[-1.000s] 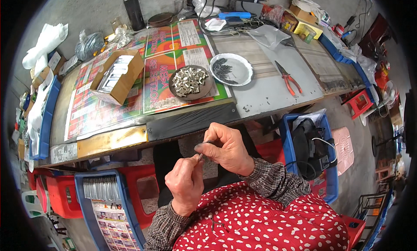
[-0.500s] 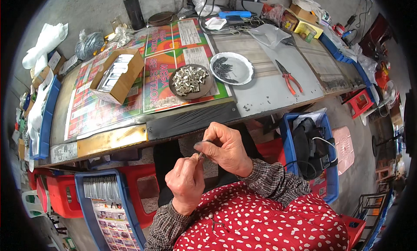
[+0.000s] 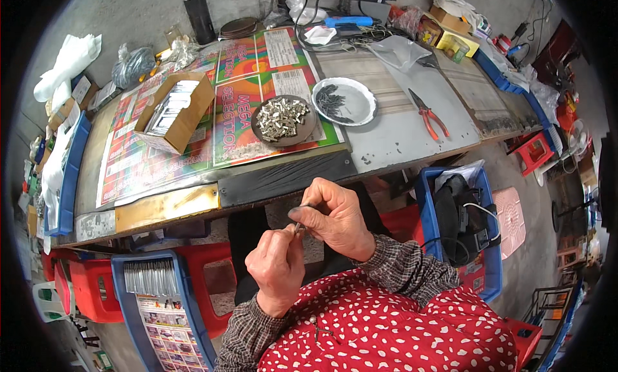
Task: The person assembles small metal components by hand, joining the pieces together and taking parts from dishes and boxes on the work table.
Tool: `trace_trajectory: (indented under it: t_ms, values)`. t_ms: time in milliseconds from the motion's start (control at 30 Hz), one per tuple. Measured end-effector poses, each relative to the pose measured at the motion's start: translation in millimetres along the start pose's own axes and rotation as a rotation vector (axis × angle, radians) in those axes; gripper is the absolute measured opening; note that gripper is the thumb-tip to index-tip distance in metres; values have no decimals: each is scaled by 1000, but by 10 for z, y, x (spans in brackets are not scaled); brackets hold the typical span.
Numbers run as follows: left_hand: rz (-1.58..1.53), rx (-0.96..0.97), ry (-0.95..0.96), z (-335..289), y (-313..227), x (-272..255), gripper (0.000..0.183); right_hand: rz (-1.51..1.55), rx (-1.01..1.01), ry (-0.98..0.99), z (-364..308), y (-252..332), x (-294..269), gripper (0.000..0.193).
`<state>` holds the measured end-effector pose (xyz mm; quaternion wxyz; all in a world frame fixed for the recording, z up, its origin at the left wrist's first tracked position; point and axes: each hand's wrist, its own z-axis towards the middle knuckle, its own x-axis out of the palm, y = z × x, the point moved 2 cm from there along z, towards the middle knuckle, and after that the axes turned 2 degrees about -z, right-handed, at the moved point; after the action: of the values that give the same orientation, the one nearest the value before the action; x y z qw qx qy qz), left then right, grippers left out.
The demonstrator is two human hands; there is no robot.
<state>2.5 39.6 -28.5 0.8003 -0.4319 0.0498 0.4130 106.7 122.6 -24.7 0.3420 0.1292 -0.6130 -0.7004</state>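
Observation:
Both hands meet over my lap, just in front of the table's near edge. My left hand (image 3: 277, 266) is closed, its fingers pinching a small, thin metal-coloured piece (image 3: 298, 228) whose kind I cannot make out. Thumb and forefinger of my right hand (image 3: 338, 219) close on the upper end of the same spot; the thumb tip is dark with grime. Beyond them on the table, a round dark dish (image 3: 265, 137) holds many short silver metal sleeves. Beside it stands a white bowl (image 3: 365, 105) with thin dark pieces heaped on one side.
Red-handled pliers (image 3: 430, 114) lie right of the bowl. An open cardboard box (image 3: 188, 128) of flat packets stands at left. Blue crates flank me: one with thin metal rods (image 3: 120, 291), one with black items (image 3: 421, 198). A black flask (image 3: 197, 14) stands at the back.
Both hands stay together in nearly the same place. My right hand has risen very slightly, and the fingertips have shifted a little around the small piece.

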Motion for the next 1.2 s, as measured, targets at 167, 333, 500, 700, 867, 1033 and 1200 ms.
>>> trace_trajectory:
  t_ms: [167, 333, 500, 700, 867, 1033, 1200]
  values:
    - [-307, -319, 148, -46, 116, -61, 12, -1, 149, 97, 27, 70, -47, 18]
    - [-357, -338, 203, -46, 92, -77, 12, -1, 96, 133, 6, -12, -87, 20]
    - [-39, 16, -26, 5, 25, -14, 14, -69, -8, -48, 7, 31, 31, 19]
    - [-340, -290, 210, -34, 77, -95, 7, -15, 107, 113, -6, 66, -69, 17]
    - [-385, -299, 202, -73, 120, -85, 10, -74, 53, 108, -23, 44, -43, 19]
    - [-109, -83, 46, -10, -2, -69, 11, -14, 70, 11, -12, 70, 22, 19]
    - [-371, -292, 164, -68, 122, -96, 8, 16, 137, 67, -22, 70, 17, 18]
